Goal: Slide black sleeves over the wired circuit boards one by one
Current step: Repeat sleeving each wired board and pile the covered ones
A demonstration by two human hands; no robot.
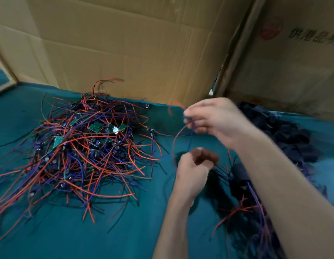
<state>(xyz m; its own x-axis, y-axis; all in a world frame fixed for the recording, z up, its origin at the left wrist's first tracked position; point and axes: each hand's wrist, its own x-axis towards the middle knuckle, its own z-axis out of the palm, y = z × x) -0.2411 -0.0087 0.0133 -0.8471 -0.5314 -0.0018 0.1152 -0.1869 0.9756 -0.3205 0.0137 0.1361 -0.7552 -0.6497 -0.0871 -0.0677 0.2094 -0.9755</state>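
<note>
Hands meet right of centre, above the teal cloth-covered table (125,236). Right hand (214,120), raised and farther off, has fingers curled together, pinching thin red and blue wires (178,135) that loop down toward the left hand (192,171). Left hand, nearer and lower, is fisted around something at the wires' lower end; motion blur hides whether that is a board, a black sleeve or both, cannot tell. Likely reason for the hold: one hand keeps the wires taut so the other can work a sleeve along them, a judgement only.

Big tangled heap of red, blue and black wires with small green circuit boards (78,150) lies left of the hands, within easy reach as the unsleeved supply. Dark pile of loose black sleeves (285,131) sits far right, beside the right forearm. Near right, under the right arm, a darker bunch of wired pieces (242,208), probably finished ones, blurred. Brown corrugated cardboard sheets (143,43) stand along the far edge as a backstop.

Heap looks large; task seems far from done.
</note>
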